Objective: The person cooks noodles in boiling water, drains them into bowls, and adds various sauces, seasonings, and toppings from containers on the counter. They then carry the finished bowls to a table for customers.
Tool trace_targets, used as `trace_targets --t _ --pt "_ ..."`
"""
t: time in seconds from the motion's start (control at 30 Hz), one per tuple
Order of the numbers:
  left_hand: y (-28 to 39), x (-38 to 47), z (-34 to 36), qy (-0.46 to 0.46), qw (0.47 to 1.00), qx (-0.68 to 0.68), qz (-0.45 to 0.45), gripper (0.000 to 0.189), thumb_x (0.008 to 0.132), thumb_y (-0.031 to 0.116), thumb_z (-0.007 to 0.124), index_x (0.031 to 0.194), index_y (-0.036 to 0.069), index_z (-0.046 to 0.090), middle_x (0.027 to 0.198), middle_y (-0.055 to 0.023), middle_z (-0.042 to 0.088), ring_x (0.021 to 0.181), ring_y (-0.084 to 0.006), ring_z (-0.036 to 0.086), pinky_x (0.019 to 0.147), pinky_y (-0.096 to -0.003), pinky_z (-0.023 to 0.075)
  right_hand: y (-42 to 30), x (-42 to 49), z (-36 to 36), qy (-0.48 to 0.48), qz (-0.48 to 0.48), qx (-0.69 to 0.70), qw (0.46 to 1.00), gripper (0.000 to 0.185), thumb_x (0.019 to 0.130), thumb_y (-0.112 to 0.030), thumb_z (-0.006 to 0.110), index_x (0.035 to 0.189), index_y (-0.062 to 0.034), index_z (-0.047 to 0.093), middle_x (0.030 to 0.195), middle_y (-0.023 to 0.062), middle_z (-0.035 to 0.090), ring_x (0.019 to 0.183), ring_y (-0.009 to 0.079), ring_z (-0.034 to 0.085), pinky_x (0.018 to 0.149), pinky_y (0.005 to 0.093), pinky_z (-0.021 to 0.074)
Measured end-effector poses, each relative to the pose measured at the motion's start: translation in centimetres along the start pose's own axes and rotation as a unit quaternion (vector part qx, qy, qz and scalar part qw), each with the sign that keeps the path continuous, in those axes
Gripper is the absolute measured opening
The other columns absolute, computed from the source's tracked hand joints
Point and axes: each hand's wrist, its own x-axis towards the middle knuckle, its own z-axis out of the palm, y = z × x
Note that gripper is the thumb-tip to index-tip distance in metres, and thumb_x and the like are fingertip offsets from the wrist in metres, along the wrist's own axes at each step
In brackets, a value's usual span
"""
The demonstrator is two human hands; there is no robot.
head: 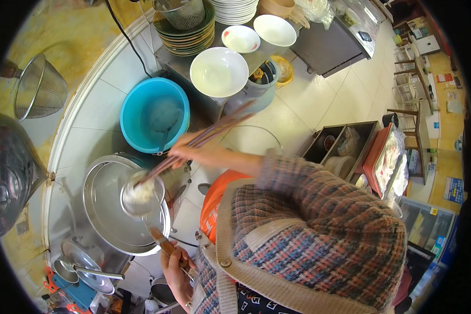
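My right hand (186,151) grips a pair of long wooden chopsticks (219,127). Their lower ends reach into a round wire-mesh strainer (127,210) and touch pale, blurred food (139,193), which looks like noodles. Below it, my left hand (176,261) is closed around the strainer's wooden handle (163,243). The strainer hangs over a large stainless steel pot (102,219) holding cloudy liquid; whether its bottom touches the liquid, I cannot tell.
Beside the pot stands a blue tub (135,114) of water with a utensil inside. White bowls (219,72) and stacked plates (186,41) occupy the counter. Another mesh strainer (41,90) hangs at left. A ladle (98,272) lies over a metal lid (88,255).
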Motion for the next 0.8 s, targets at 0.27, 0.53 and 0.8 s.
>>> trace_targets --t 0.27,0.53,0.8 --pt "6.0 11.9 11.2 -0.210 0.952 0.162 0.154 0.025 0.093 0.006 0.045 0.116 -0.003 0.041 0.068 -0.0080 0.052 0.046 -0.0137 0.048 0.045 -0.0259 0.0440 -12.1 -6.7 -13.5 0.207 -0.229 -0.003 0.951 0.030 0.100 -0.019 0.043 0.100 0.0034 0.062 0.098 0.0204 0.064 0.080 0.0350 0.068 0.075 0.0456 0.0575" --pt "3.5 24.7 21.8 -0.105 0.797 0.415 0.426 0.033 0.089 0.011 0.056 0.115 -0.004 0.044 0.079 -0.0217 0.060 0.058 -0.0325 0.060 0.053 -0.0419 0.0464 -8.5 -9.2 -26.2 0.346 -0.189 0.121 0.911 0.031 0.099 -0.023 0.047 0.100 0.0034 0.062 0.091 0.0188 0.067 0.082 0.0367 0.067 0.075 0.0455 0.0561" --pt "4.0 30.1 24.8 -0.008 0.672 0.493 0.553 0.038 0.081 0.016 0.066 0.112 0.004 0.049 0.075 -0.0198 0.064 0.065 -0.0405 0.063 0.058 -0.0469 0.0510 -5.0 -11.2 -30.1 0.337 -0.123 0.174 0.917 0.031 0.098 -0.026 0.050 0.098 0.0028 0.062 0.090 0.0207 0.067 0.081 0.0349 0.067 0.074 0.0433 0.0564"
